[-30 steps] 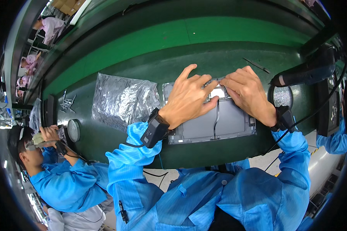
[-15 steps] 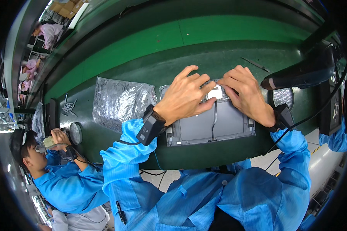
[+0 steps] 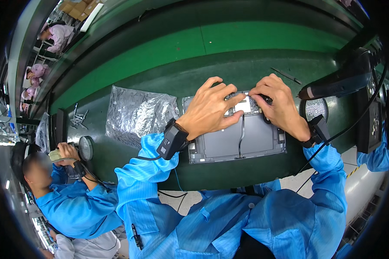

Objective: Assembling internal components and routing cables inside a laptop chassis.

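Note:
An opened tablet-like device (image 3: 218, 144) lies on the green bench in front of me, its grey flat inner panel showing. A dark ribbon cable (image 3: 241, 137) runs down its middle to the lower edge. Over the upper left part is my left hand (image 3: 212, 105), thumb and forefinger apart beside a bright whitish component (image 3: 243, 106). My right hand (image 3: 275, 102) is at the upper right edge, its thumb and forefinger pinched together close to that component. Whatever sits between those fingertips is too small to make out. My hands cover parts of the device's upper section.
Left of the device lies a crinkled clear plastic bag (image 3: 140, 113). A thin dark tool (image 3: 286, 75) rests behind my right hand. A black tool on an arm (image 3: 337, 82) reaches in over a round dish (image 3: 316, 110). Another person (image 3: 75, 207) works at the left.
My right hand's fingers have opened out slightly, and its pinch sits a little farther right and lower. The left hand stays nearly in place over the device.

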### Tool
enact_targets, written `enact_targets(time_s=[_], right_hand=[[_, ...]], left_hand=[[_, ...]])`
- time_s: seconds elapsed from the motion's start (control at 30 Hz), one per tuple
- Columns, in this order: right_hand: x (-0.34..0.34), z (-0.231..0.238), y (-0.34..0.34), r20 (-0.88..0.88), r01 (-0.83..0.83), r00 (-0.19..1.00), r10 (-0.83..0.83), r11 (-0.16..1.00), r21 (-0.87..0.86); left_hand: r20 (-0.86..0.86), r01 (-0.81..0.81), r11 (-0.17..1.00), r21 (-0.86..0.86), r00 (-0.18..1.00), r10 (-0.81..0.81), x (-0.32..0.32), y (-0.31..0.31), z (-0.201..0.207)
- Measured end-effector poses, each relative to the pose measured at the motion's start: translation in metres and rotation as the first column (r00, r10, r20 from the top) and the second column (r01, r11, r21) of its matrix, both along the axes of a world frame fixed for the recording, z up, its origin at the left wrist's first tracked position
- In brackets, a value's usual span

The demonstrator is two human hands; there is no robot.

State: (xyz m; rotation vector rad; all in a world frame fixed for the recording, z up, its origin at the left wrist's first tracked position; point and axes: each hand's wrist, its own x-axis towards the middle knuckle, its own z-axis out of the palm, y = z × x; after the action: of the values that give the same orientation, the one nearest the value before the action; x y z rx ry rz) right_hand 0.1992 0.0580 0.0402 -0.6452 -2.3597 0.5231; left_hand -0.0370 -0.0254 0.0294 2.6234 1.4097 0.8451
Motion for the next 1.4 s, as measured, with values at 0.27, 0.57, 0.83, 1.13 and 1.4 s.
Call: enact_targets(time_s=[0.27, 0.57, 0.83, 1.13, 1.4], right_hand=[[0.002, -0.003, -0.005, 0.017, 0.036, 0.999, -0.037, 0.996, 0.078], [0.005, -0.001, -0.009, 0.057, 0.048, 0.997, -0.059, 0.982, 0.181], [0.013, 0.010, -0.004, 0.057, 0.078, 0.995, -0.081, 0.995, 0.061], [0.016, 0.005, -0.007, 0.113, 0.038, 0.992, -0.048, 0.995, 0.089], [0.022, 0.013, -0.009, 0.237, -0.056, 0.972, -0.005, 0.967, 0.248]], left_hand=[[0.026, 0.009, 0.999, -0.047, 1.000, -0.008, 0.001, 0.001, 0.004], [0.053, 0.019, 0.994, -0.112, 0.998, -0.013, 0.001, 0.002, 0.002], [0.059, 0.019, 0.991, -0.135, 0.998, -0.011, 0.002, 0.002, 0.001], [0.068, 0.021, 0.985, -0.169, 0.998, -0.010, 0.004, 0.002, 0.002], [0.058, 0.018, 0.983, -0.182, 0.998, -0.007, 0.004, 0.001, 0.003]])
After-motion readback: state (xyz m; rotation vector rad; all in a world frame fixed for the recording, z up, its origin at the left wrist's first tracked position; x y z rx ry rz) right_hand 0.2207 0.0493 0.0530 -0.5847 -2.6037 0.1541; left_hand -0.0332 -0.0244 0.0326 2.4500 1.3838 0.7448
